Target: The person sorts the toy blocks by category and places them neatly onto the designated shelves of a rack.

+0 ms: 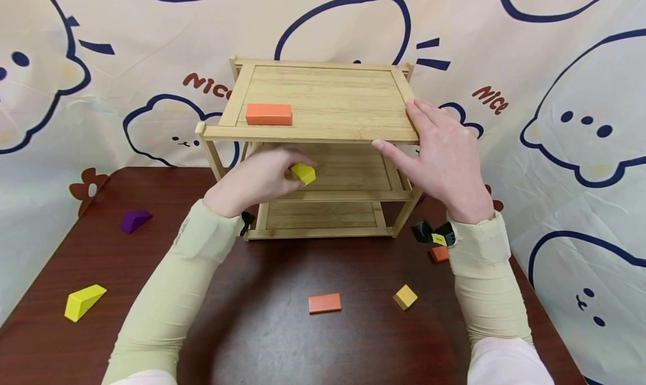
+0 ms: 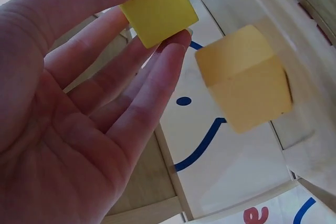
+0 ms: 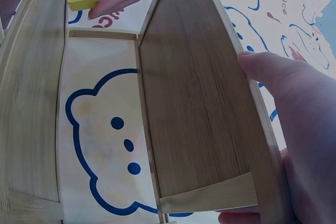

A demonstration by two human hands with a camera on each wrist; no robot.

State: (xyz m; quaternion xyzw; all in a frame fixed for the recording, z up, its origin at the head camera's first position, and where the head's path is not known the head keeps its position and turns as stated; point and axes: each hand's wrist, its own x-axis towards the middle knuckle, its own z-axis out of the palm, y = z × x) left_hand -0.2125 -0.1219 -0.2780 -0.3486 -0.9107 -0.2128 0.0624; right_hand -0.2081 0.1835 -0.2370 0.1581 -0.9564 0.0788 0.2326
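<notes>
My left hand (image 1: 264,175) pinches a small yellow block (image 1: 304,174) between thumb and fingers, in the gap between the top and middle shelves of a wooden three-tier rack (image 1: 323,96). In the left wrist view the block's square face (image 2: 160,9) shows, and beside it an orange-yellow block with angled faces (image 2: 244,80) stands on the rack; the hand hides that one in the head view. My right hand (image 1: 444,152) grips the front right corner of the top shelf, its thumb at the front edge (image 3: 257,64). An orange rectangular block (image 1: 268,114) lies on the top shelf's front left.
Around the rack on the dark red table (image 1: 262,334) lie a purple block (image 1: 135,221), a yellow wedge block (image 1: 84,302), a flat orange-red block (image 1: 324,303), a yellow-orange cube (image 1: 405,297) and another orange-red block (image 1: 439,254) by the right wrist. A printed cloth (image 1: 570,166) hangs behind.
</notes>
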